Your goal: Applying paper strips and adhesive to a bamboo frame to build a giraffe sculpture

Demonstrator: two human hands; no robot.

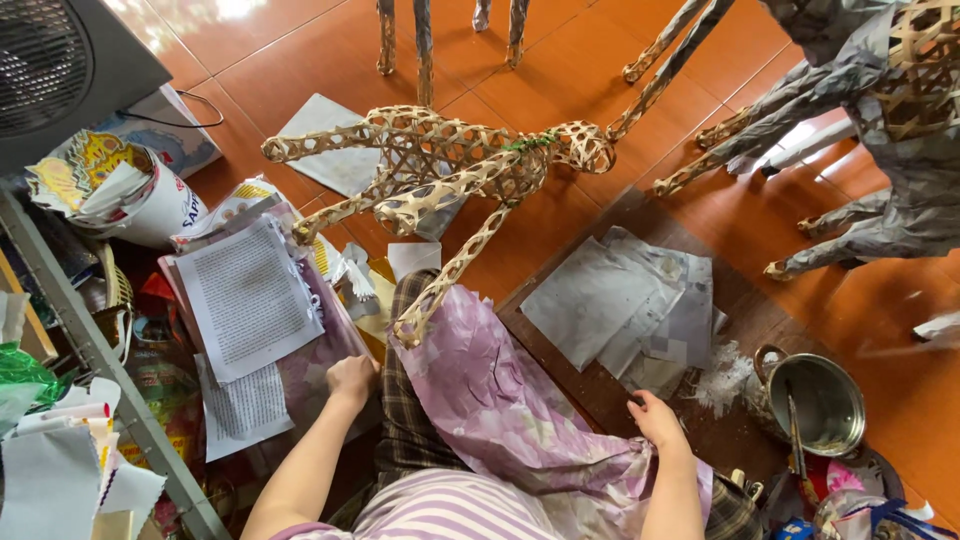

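Note:
A woven bamboo animal frame [440,165] lies across my lap, one leg resting on a pink flowered cloth [500,400] over my knees. My left hand [350,380] rests fingers-down on the edge of a stack of printed paper sheets [245,300] at my left. My right hand [655,418] presses on a dark wooden board [600,390] at the near edge of a pile of grey paper pieces [625,300]. I cannot see anything gripped in either hand.
A metal pot [825,400] with a brush in it stands at the right, white scraps beside it. Paper-covered animal figures [860,150] stand at the upper right on the orange tile floor. A shelf edge [90,350], a fan and a paper-filled bucket [130,195] crowd the left.

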